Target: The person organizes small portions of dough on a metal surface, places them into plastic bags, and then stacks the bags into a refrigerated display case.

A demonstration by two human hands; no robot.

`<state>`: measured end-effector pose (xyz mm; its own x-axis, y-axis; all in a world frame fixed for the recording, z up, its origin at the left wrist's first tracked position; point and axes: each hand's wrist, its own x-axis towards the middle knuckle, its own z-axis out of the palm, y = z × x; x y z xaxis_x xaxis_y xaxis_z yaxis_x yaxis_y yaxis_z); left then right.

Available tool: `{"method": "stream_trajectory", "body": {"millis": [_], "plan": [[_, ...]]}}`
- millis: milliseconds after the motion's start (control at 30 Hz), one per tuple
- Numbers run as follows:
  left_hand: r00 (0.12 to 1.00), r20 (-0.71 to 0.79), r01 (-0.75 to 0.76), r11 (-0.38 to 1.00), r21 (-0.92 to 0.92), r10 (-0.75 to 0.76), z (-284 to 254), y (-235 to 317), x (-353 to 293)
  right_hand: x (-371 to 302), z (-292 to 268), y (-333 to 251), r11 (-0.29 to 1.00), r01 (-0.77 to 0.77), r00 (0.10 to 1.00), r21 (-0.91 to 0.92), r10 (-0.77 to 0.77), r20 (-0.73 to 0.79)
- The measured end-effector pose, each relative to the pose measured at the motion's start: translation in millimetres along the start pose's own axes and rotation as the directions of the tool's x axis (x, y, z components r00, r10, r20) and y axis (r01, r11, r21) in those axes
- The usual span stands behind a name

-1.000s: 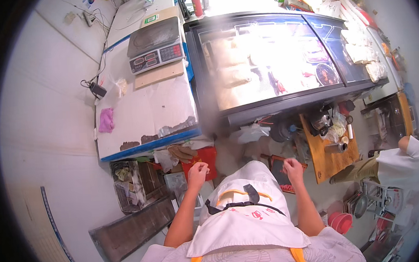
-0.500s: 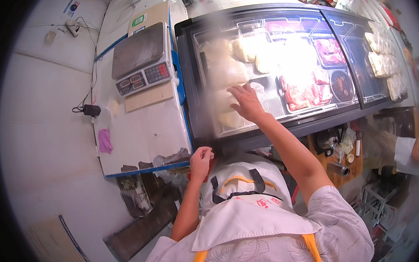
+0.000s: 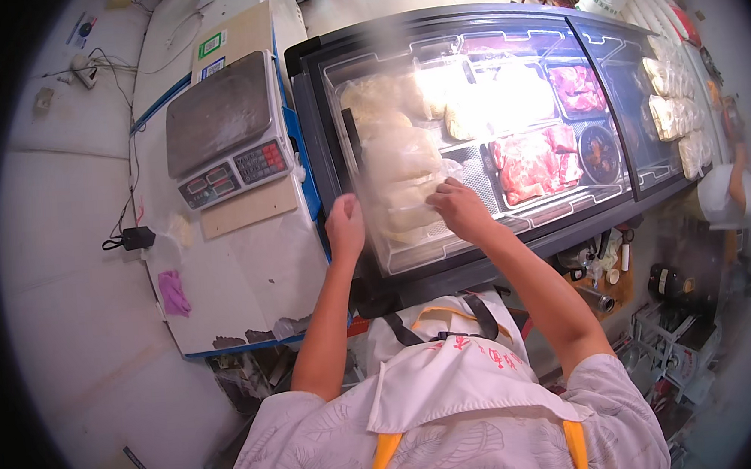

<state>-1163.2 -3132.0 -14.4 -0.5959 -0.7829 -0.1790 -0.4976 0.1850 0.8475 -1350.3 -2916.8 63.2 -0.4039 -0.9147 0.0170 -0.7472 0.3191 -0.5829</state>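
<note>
By the left rim of the black-framed, glass-topped chest freezer, the left hand is loosely curled; whether it grips anything is unclear. The right hand, fingers bent, is over pale, clear-bagged packs, contact uncertain. Work seems barely begun: the packs lie inside, none lifted. Beyond sits raw red meat.

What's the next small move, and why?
Perhaps lower the right hand slightly toward the pale packages: its bent fingers show over their right edge, but contact is unclear. The left hand, with nothing visible in it, is by the chest's left rim.
</note>
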Motion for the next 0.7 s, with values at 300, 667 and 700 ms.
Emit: {"method": "stream_trajectory", "body": {"millis": [300, 667, 700], "plan": [[0.982, 0.101, 0.184, 0.931, -0.315, -0.160, 39, -71, 86, -78, -77, 40, 0.975, -0.216, 0.966, -0.057, 0.205, -0.155], [0.897, 0.286, 0.430, 0.817, -0.384, -0.338, 71, 40, 74, -169, -136, 163, 0.871, -0.490, 0.806, -0.027, 0.441, -0.395], [0.894, 0.279, 0.441, 0.807, -0.394, -0.352, 83, 41, 77, -174, -143, 170, 0.867, -0.498, 0.796, -0.026, 0.445, -0.411]]}}
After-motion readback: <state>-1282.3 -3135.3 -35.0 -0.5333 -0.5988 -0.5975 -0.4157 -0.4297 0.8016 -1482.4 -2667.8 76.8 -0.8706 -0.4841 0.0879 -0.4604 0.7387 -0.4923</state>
